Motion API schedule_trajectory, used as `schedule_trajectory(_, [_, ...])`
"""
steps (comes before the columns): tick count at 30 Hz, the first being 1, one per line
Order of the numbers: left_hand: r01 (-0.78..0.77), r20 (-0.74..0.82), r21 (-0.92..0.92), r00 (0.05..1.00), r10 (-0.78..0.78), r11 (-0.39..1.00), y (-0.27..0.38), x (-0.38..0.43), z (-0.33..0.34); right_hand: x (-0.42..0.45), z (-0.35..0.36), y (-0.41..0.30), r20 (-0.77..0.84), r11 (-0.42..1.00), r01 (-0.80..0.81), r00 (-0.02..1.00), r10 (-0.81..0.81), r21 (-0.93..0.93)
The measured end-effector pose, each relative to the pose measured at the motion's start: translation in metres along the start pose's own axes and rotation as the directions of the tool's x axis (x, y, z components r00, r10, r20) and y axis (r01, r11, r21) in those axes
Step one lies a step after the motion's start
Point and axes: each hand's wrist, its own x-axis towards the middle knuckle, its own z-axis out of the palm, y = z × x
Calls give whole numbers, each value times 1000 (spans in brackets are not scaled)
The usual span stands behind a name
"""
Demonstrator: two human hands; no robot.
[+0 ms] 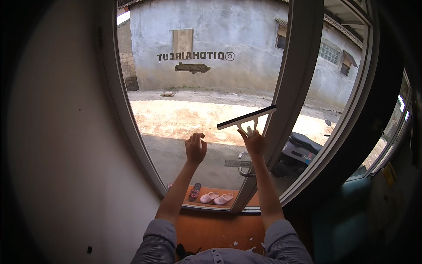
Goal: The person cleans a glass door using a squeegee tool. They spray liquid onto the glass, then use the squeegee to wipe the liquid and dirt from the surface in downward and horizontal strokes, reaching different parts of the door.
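Observation:
My right hand [255,144] is wrapped around the handle of a white window squeegee [246,117] with a black rubber blade. A pale spray nozzle [249,131] shows just above my grip. The blade slants up to the right, and its right end overlaps the door's upright frame. Whether the blade touches the glass I cannot tell. My left hand [196,148] is raised in front of the glass door pane [204,112], fingers bent and thumb apart, with nothing visible in it. Lettering and a hair clipper decal [192,67] mark the upper glass.
A metal door handle [244,172] lies beside my right forearm, near a small sign [232,163]. Beyond the glass are pink clogs [209,197], a sandal [194,192] and a parked motor scooter [298,153]. A pale wall [66,132] borders the left side. White scraps [235,243] dot the orange floor.

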Motion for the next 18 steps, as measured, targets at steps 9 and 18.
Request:
schedule_trajectory(9, [98, 54, -82, 994, -94, 992, 15, -44, 2, -26, 7, -11, 106, 944, -288, 956, 274, 160])
schedule_trajectory(18, [138, 26, -95, 990, -136, 986, 11, -13, -24, 43, -35, -80, 94, 986, -42, 995, 27, 163])
